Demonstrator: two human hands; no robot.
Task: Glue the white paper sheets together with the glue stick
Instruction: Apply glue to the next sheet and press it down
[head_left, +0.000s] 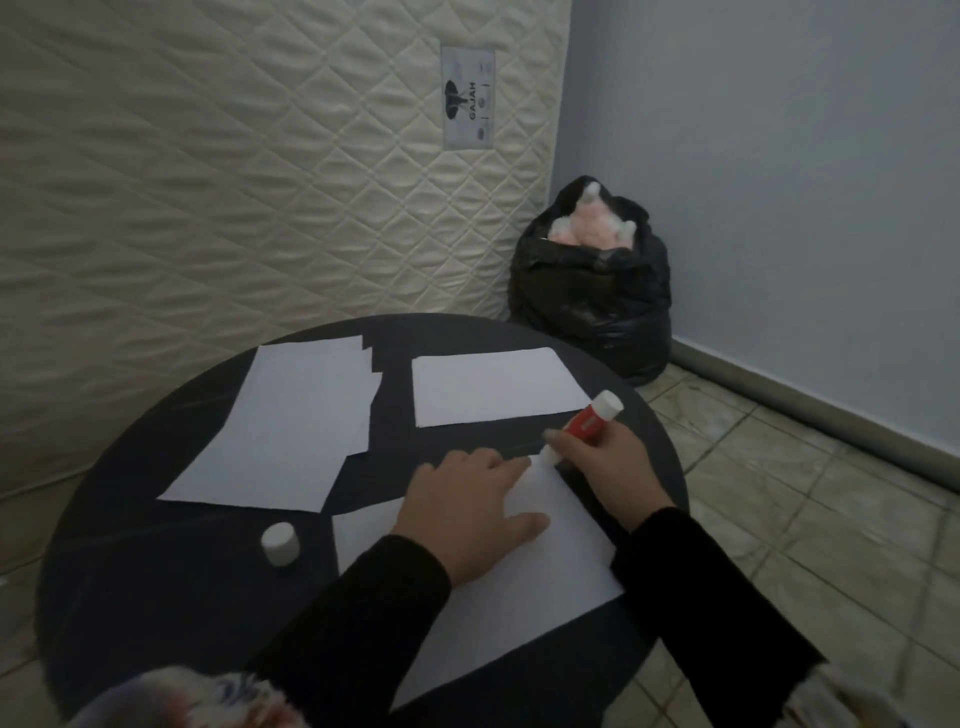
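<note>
Left hand (470, 514) spread flat on the nearest white sheet (540, 566) at the front of a round dark table (156, 597), fingers apart, gripping nothing. Right hand (605, 462) closed around a red glue stick (584, 423), tilted, its tip touching the far corner of that sheet. Loose white cap (280, 542) upright on the table, left of the sheet. Stack of sheets (291, 426) at far left, single sheet (493, 384) at far right. Behind, quilted mattress (234, 156) and black bag (592, 296)
</note>
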